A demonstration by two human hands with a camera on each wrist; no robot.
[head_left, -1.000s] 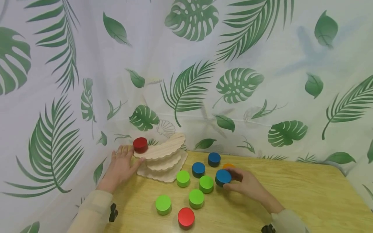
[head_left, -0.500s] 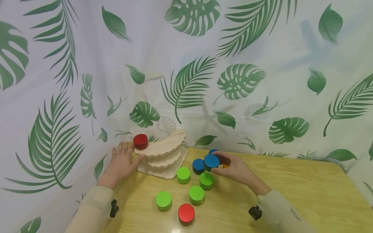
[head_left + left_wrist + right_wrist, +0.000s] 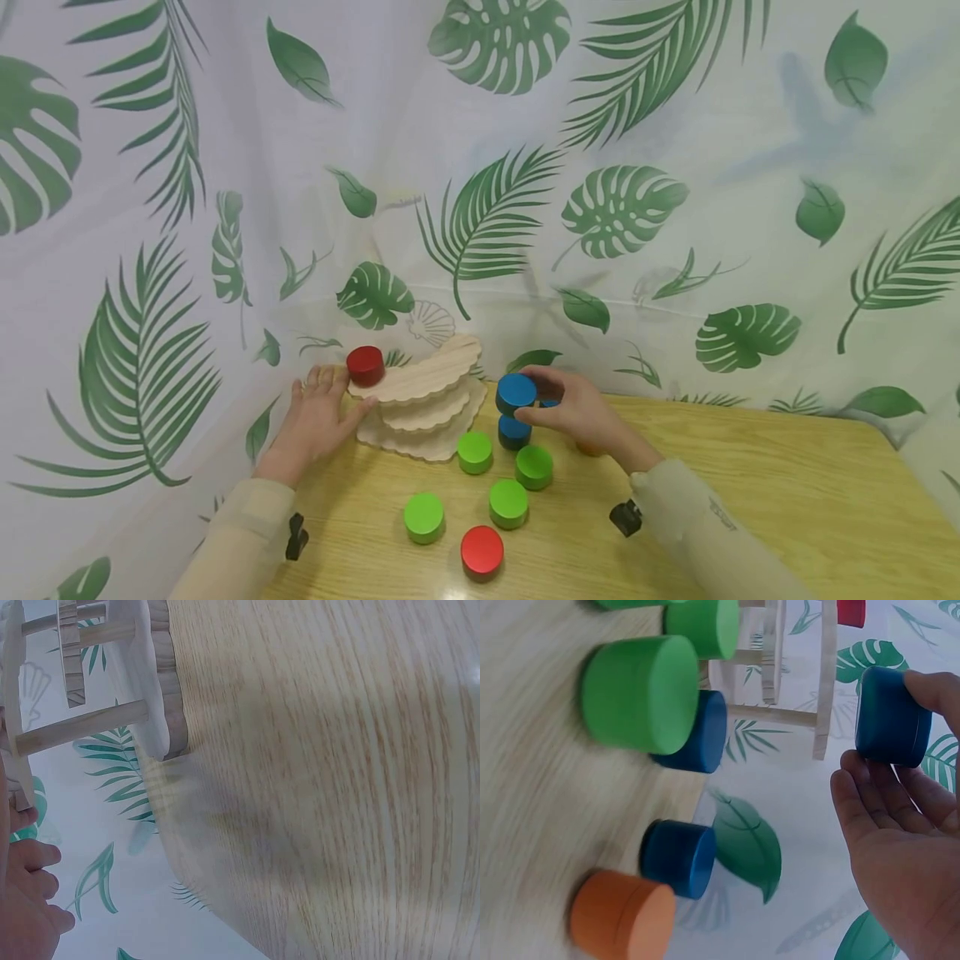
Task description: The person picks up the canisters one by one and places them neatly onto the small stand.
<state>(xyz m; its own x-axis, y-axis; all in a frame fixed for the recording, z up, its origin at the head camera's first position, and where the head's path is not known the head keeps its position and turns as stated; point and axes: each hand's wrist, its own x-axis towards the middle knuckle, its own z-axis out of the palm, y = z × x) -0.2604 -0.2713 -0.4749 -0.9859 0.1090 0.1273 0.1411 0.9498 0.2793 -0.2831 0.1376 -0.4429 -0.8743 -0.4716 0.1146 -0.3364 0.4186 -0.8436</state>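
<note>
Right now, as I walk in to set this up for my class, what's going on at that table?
A person is working with a tiered wooden stand and round coloured wooden blocks on a wooden table. The right hand holds a blue round block in the air, above another blue block. The left hand rests against the stand's left edge, beside a red round block sitting on the top tier. Green blocks and a second red block lie on the table.

The head camera looks forward and down across the tabletop toward a leaf-print curtain. The left wrist camera sits close and low, rolled sideways, with the wooden tiered stand at upper left. The right wrist camera, also near and tilted, shares that stand at top center.
</note>
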